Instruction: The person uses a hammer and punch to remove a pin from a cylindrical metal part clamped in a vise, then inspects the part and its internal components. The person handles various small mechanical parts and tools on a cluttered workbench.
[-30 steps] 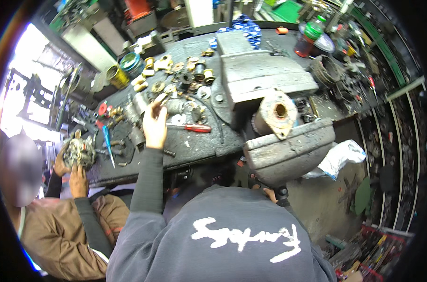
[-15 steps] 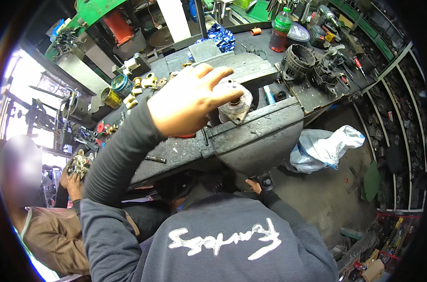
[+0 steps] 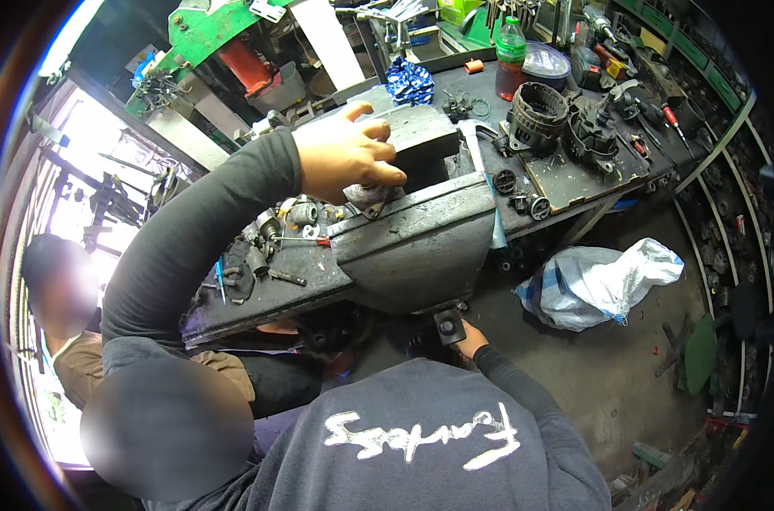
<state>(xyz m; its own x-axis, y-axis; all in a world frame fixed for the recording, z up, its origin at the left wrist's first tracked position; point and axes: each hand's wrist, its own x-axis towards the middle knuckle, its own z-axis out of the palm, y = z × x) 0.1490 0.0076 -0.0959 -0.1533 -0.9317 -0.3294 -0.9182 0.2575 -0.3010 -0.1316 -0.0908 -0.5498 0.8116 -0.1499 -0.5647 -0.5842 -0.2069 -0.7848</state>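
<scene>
Grey flanged part (image 3: 368, 204) sat at left edge of the vise (image 3: 417, 247), left hand (image 3: 346, 157) spread over it, right hand (image 3: 472, 341) below, grip impossible to tell.

Our left hand (image 3: 344, 159) has moved right, from the loose parts (image 3: 300, 213) to the metal piece (image 3: 368, 204) in the vise (image 3: 417, 251), now mostly hidden beneath it. Our right hand (image 3: 472, 341) (low on the near side) has passed from left to right of the black knob (image 3: 450, 327). A hammer (image 3: 478, 153) has come into sight.

Mechanical workshop, heavy bench vise (image 3: 417, 243), hammer (image 3: 474, 152), seemingly parts-laden shelves (image 3: 729, 243)
</scene>
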